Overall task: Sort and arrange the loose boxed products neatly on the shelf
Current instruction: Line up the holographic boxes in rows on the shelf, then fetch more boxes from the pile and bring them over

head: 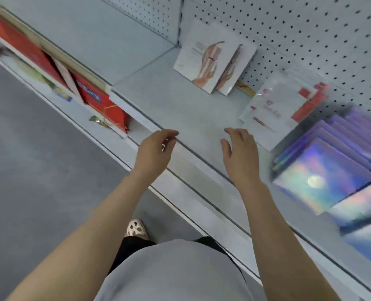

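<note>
Nearest, the left hand [153,153] and right hand [239,155] hovered over the front edge of the pale grey metal shelf [180,105], both released, fingers loosely curved and grasping nothing. Toward the shelf's right end, a row of iridescent purple boxes with a moon picture [323,179] stood packed together. Behind the right hand, a flat white box with red blocks [282,109] lay tilted, blurred. Farther back, two white boxes printed with a hand picture [215,59] leaned against the perforated back panel [310,29]. On the lower shelf at left, red boxes [97,98] stood.
</note>
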Demonstrator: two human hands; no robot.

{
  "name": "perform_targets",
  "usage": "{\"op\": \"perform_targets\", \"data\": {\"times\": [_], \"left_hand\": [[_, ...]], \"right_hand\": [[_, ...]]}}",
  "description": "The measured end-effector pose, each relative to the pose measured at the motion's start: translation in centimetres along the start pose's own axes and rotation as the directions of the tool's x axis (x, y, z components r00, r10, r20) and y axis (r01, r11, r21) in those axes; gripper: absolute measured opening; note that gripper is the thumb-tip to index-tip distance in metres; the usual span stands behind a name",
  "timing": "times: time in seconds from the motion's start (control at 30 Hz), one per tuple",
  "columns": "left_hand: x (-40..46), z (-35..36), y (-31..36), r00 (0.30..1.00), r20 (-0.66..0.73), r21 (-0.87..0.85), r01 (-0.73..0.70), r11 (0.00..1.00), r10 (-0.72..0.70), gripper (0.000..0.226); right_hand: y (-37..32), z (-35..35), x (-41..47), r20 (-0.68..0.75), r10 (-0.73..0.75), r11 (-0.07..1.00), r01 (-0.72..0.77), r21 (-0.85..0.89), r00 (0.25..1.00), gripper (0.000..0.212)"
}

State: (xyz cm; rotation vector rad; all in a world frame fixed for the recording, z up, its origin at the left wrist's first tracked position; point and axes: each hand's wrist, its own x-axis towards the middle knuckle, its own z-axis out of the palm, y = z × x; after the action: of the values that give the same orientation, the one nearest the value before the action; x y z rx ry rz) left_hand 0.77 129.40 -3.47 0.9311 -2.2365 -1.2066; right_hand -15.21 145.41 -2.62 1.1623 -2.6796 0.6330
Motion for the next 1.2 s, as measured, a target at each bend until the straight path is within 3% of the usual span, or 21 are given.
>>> {"op": "perform_targets", "data": {"times": [0.2,0.5,0.77,0.97,1.2], "left_hand": [[3.5,-13.5,-9.6,0.967,-0.175,0.052,0.198,0.979,-0.186,0.023],[8.1,-27.6,-21.1,0.802,-0.403,-0.047,0.463,0.885,-0.441,0.023],[18.9,-38.6,-28.5,0.685,-0.491,-0.063,0.589,0.806,-0.538,0.024],[30.3,-48.6,-33.7,0.707,-0.457,0.022,0.615,0.788,-0.54,0.03],[44.8,-60.2,-40.2,0.841,-0.358,0.271,0.509,0.817,-0.405,0.041]], "right_hand": [[-15.0,9.0,5.5,0.146,-0.206,0.97,0.183,0.161,0.968,0.035],[-32.3,19.5,15.5,0.252,-0.459,0.873,0.382,0.302,0.852,0.033],[-45.8,28.4,28.6,0.266,-0.602,0.779,0.48,0.405,0.753,0.034],[-57.1,33.8,41.4,0.228,-0.633,0.755,0.526,0.392,0.74,0.033],[-67.9,40.6,55.7,0.208,-0.588,0.801,0.527,0.284,0.782,0.042]]}}
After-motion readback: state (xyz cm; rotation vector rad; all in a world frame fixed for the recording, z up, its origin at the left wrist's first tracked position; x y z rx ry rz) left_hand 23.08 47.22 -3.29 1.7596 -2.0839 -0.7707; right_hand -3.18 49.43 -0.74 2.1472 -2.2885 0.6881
